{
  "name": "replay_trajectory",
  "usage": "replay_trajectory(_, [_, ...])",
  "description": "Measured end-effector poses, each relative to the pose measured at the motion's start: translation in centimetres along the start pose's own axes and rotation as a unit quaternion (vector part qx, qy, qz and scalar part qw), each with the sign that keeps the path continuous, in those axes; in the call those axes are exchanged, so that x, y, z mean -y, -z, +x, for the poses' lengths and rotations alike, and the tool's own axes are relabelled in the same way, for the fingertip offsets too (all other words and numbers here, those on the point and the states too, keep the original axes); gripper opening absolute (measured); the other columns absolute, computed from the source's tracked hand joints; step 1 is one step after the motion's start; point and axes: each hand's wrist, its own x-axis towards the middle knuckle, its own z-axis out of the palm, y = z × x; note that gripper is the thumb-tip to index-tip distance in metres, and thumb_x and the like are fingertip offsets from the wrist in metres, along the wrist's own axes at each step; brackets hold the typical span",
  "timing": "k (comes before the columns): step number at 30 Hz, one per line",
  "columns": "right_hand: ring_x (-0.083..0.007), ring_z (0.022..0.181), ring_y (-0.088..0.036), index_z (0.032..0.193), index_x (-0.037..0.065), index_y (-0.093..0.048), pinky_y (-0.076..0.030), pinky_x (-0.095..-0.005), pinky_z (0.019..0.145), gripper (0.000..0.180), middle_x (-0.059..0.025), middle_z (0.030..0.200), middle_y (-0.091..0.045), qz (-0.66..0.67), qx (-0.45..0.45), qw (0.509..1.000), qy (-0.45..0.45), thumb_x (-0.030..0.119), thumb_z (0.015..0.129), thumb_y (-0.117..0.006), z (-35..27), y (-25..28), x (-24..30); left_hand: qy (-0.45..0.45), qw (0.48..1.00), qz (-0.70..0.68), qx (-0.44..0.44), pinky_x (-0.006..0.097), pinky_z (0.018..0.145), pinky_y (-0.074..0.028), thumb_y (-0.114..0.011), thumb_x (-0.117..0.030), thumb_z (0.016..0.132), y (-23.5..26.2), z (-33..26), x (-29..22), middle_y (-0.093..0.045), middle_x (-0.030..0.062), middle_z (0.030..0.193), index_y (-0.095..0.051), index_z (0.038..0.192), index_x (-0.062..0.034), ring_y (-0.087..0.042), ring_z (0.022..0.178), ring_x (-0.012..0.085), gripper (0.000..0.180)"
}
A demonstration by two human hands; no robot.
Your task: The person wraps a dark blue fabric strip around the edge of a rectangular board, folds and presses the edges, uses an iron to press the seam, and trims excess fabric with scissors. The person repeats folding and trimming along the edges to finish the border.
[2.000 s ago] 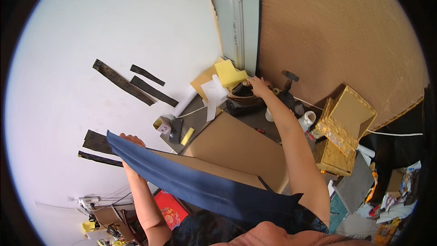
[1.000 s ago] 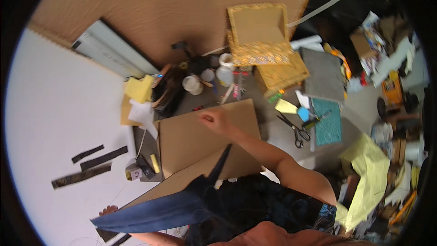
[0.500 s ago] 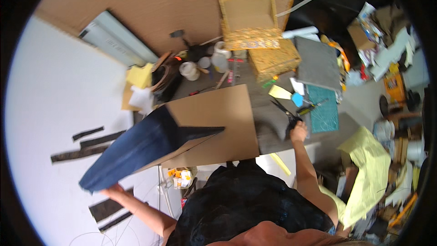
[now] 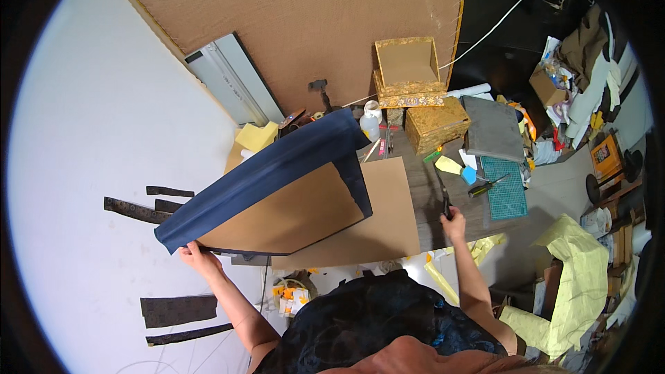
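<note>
Out to the left, my left hand (image 4: 197, 256) pinches the near corner of a tilted brown cardboard panel (image 4: 284, 211). Dark blue sheet material (image 4: 256, 166) covers the panel's far side and folds over its edges as a border. Below it, a larger flat cardboard sheet (image 4: 395, 208) lies on the table. My right hand (image 4: 454, 225) is closed round the handles of black scissors (image 4: 445, 197), whose blades point away from me. The scissors are beside the sheet's right edge, apart from the blue material.
A green cutting mat (image 4: 507, 197) lies on the right, a yellow-handled tool (image 4: 485, 188) across its edge. Behind stand patterned boxes (image 4: 436, 125), a dark grey slab (image 4: 493, 128) and a hammer (image 4: 318, 87). Crumpled yellow sheeting (image 4: 575, 270) hangs at the right.
The covered panel has tipped, so its bare cardboard face and folded blue border now show. My left hand has kept its corner. The scissors' blades have come closer together.
</note>
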Motion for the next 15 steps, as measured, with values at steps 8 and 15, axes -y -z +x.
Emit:
replay_trajectory(8, [-0.0130, 0.091, -0.058, 0.106, 0.008, -0.053, -0.047, -0.0325, 0.084, 0.036, -0.0011, 0.102, -0.063, 0.551, 0.214, 0.783, 0.193, 0.004, 0.083, -0.080, -4.1, -2.3, 26.4, 0.006, 0.996, -0.068, -0.051, 0.033, 0.079, -0.050, -0.069, -0.034, 0.097, -2.3, -0.3, 1.5, -0.066, 0.0072, 0.099, -0.061, 0.103, 0.0016, -0.061, 0.087, 0.0148, 0.037])
replay_trajectory(15, [-0.0052, 0.073, -0.044, 0.090, 0.014, -0.045, -0.036, -0.0217, 0.065, 0.051, 0.0081, 0.080, -0.041, 0.450, 0.174, 0.834, 0.267, 0.008, 0.069, -0.092, -5.2, -2.9, 34.3, -0.039, 0.994, -0.106, -0.015, 0.033, 0.080, -0.050, -0.069, -0.029, 0.096, -2.9, -0.4, 0.3, -0.069, 0.0068, 0.099, -0.065, 0.100, 0.0020, -0.063, 0.088, 0.0148, 0.031])
